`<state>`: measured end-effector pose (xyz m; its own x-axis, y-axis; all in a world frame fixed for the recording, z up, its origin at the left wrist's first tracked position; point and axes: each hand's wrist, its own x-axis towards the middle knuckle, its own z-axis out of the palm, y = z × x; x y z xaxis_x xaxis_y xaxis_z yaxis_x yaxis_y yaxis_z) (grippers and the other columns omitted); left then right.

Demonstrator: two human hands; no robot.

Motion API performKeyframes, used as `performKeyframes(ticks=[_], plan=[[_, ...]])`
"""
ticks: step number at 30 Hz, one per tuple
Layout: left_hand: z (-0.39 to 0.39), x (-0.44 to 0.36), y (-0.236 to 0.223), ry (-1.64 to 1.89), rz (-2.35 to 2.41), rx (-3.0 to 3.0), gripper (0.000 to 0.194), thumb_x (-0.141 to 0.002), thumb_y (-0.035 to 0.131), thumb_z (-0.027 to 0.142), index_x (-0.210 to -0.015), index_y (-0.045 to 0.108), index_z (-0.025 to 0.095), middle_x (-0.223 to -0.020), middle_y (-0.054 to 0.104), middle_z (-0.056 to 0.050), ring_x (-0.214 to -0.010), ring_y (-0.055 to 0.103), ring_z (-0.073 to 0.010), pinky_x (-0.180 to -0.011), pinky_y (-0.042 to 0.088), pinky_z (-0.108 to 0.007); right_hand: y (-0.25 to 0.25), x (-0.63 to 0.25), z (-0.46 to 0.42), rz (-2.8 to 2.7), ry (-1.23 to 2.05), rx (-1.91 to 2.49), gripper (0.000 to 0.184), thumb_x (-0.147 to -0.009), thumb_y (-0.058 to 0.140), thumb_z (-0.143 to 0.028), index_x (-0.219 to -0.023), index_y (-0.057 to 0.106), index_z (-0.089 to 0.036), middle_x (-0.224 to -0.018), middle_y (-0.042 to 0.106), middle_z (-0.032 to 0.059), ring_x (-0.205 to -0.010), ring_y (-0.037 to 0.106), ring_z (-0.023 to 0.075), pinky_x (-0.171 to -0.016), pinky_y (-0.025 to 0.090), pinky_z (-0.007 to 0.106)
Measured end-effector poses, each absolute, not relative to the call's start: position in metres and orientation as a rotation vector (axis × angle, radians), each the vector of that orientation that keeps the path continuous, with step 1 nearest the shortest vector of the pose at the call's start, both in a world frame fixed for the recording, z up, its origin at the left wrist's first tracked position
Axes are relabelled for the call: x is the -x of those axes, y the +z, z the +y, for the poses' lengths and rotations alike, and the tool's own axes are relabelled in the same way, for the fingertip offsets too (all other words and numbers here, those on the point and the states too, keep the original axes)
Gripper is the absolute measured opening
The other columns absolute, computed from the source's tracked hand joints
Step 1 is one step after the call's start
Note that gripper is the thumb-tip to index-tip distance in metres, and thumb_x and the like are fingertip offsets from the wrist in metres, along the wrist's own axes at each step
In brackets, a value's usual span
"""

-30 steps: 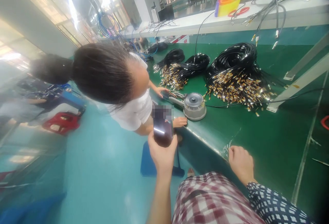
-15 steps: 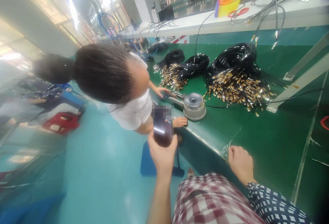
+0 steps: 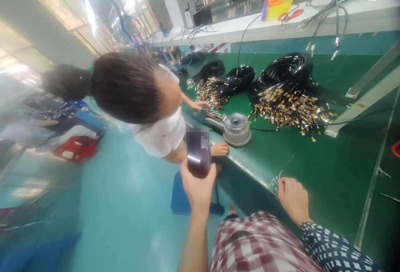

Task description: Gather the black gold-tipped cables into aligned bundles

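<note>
My left hand (image 3: 198,184) grips a dark smartphone (image 3: 198,159) upright from below; its glossy screen faces me and its upper end is blurred out. My right hand (image 3: 293,199) rests on the front edge of the green table (image 3: 312,159), fingers curled into a fist with nothing visible in them. By its thumb, pale frayed strands (image 3: 276,179) lie at the edge. Beyond the phone, a co-worker in a white top (image 3: 156,138) bends over a round grey machine (image 3: 236,129). One co-worker's hand (image 3: 200,105) is beside the machine, the other (image 3: 220,149) on the table edge.
Bundles of black cables with gold connectors (image 3: 284,93) lie behind the machine. A white shelf (image 3: 237,34) above holds loose cables, a yellow-and-orange box (image 3: 276,8) and red-handled scissors (image 3: 292,14). A slanted metal bracket (image 3: 359,99) stands right. A blue stool (image 3: 180,195) is below.
The co-worker's far hand has moved slightly up and to the right beside the machine. My hands and the phone keep their places, apart from a slight shift of the view.
</note>
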<state>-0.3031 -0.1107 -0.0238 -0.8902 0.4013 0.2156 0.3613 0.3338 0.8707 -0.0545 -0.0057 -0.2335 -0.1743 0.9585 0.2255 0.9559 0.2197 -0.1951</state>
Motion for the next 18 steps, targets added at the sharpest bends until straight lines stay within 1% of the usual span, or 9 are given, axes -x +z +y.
performKeyframes(ticks=[11, 18], plan=[[-0.1111, 0.3024, -0.0250, 1.657, 2.512, -0.739, 0.069, -0.059, 0.080, 0.042, -0.117, 0.050, 0.021, -0.111, 0.063, -0.009, -0.100, 0.062, -0.0260, -0.087, 0.050, -0.042, -0.2335, 0.0546, -0.0059, -2.198, 0.030, 1.803, 0.028, -0.095, 0.038, -0.030, -0.088, 0.062, -0.016, -0.086, 0.063, 0.0092, -0.078, 0.053, 0.0220, -0.067, 0.031, 0.034], [-0.1104, 0.3013, -0.0250, 1.646, 2.505, -0.729, 0.069, -0.058, 0.081, 0.041, -0.117, 0.050, 0.021, -0.108, 0.063, -0.008, -0.096, 0.063, -0.0247, -0.086, 0.051, -0.042, -0.2351, 0.0542, -0.0050, -2.184, 0.044, 1.793, 0.027, -0.094, 0.039, -0.029, -0.086, 0.062, -0.017, -0.086, 0.063, 0.0100, -0.077, 0.052, 0.0218, -0.068, 0.031, 0.033]])
